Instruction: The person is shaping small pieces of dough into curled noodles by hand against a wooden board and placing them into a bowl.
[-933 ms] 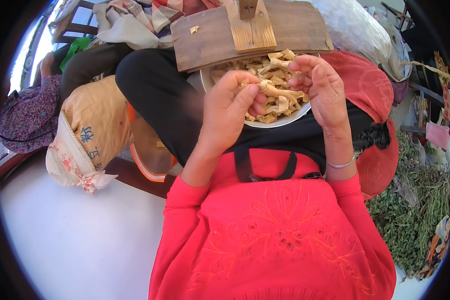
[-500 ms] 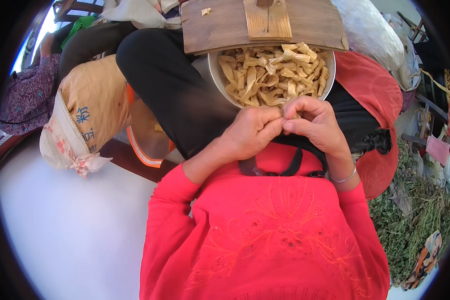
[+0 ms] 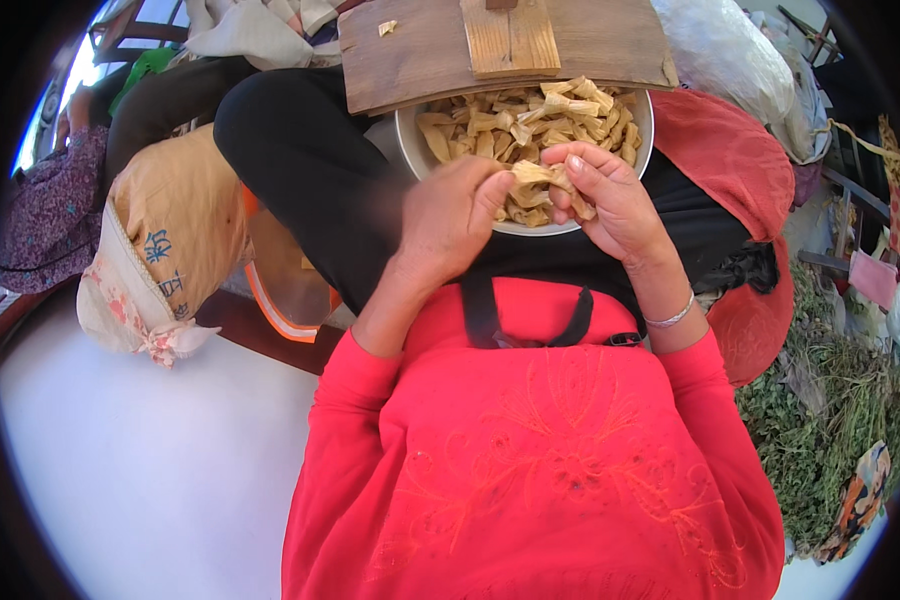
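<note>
Pale strip (image 3: 536,175) lifted back over bowl (image 3: 642,150)

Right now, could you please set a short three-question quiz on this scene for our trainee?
1. True or false: the wooden board covers part of the bowl.
2. What do the left hand and right hand pinch between them? A) green herbs B) a pale yellow strip C) a cloth
3. On which wrist is the bracelet?

Key: 1 true; 2 B; 3 the right wrist.
</note>
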Demonstrator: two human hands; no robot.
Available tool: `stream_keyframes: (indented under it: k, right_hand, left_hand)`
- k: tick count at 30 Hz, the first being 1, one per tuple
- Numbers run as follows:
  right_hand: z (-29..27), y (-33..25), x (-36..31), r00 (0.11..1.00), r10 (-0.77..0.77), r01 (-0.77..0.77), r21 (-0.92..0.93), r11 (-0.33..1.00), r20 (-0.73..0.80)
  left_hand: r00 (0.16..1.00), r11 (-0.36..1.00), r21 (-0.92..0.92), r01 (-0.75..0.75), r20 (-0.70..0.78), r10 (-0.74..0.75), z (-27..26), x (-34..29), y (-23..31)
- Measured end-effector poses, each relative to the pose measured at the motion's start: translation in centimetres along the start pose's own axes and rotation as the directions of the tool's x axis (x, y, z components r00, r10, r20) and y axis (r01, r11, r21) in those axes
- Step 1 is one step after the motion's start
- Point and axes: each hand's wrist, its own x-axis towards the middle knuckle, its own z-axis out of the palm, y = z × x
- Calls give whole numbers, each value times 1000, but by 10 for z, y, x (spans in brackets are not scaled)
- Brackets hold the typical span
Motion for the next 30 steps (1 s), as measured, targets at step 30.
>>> stream_keyframes:
  k: [30]
  right_hand:
    - [41,-53,-90,897,-257,420,-873,248,359]
  left_hand:
    - [892,948,-168,-270,-415,181,-125,-75,87]
